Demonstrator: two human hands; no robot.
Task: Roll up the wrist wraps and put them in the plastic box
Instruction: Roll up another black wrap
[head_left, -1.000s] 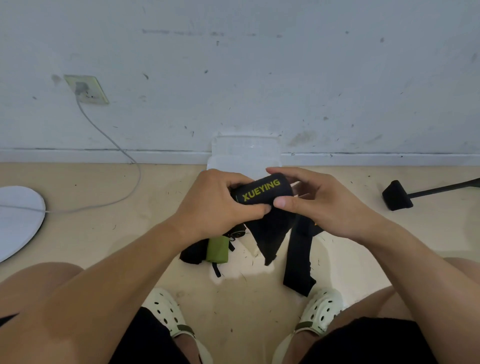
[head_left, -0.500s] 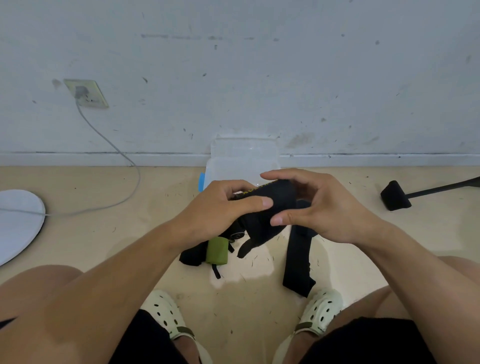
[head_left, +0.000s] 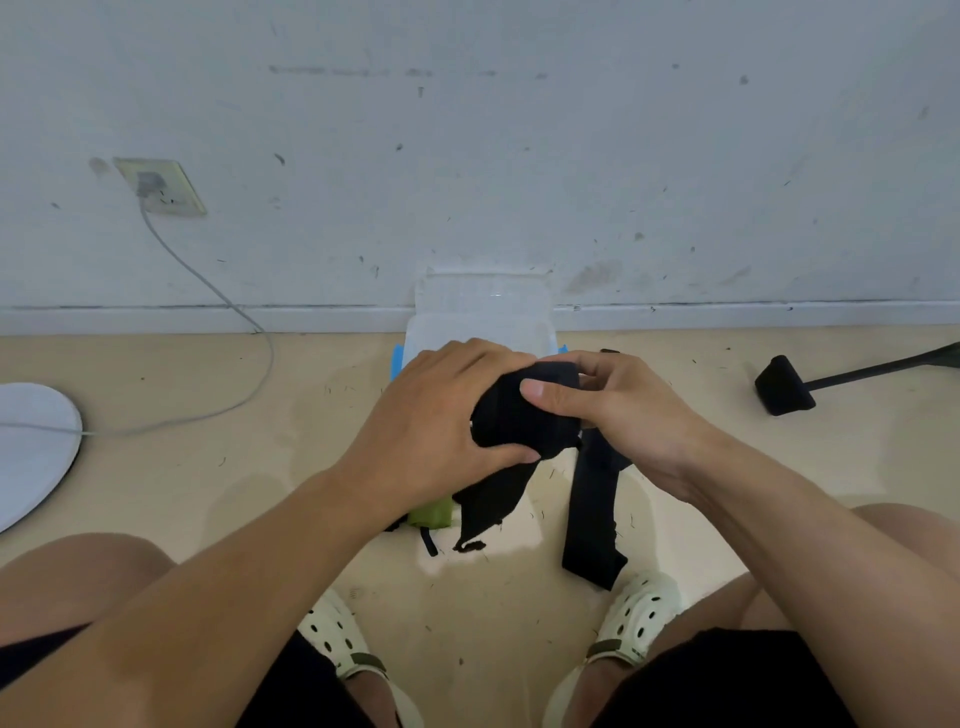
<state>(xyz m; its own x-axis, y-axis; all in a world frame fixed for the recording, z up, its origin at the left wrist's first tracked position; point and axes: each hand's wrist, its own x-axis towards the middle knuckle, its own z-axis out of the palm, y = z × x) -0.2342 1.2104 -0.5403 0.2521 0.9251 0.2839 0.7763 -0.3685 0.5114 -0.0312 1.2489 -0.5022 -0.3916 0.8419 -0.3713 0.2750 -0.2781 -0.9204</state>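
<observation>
Head view is showing me both hands working one black wrist wrap (head_left: 524, 415) in the air above the floor (head_left: 208, 467), just in front of the clear plastic box (head_left: 480, 322) standing against the wall. My left hand (head_left: 441, 431) is curling around the roll from the left, and my right hand (head_left: 623, 415) is pinching it from the right with the thumb pressing on top. A loose tail (head_left: 488, 504) is hanging below the roll (so the rolling is not finished, I judge). The fabric is looking soft, light and limp, likely to spring open, so I am judging the firm rolled core as the place to hold. A second strap (head_left: 592, 519) is trailing down to the floor.
</observation>
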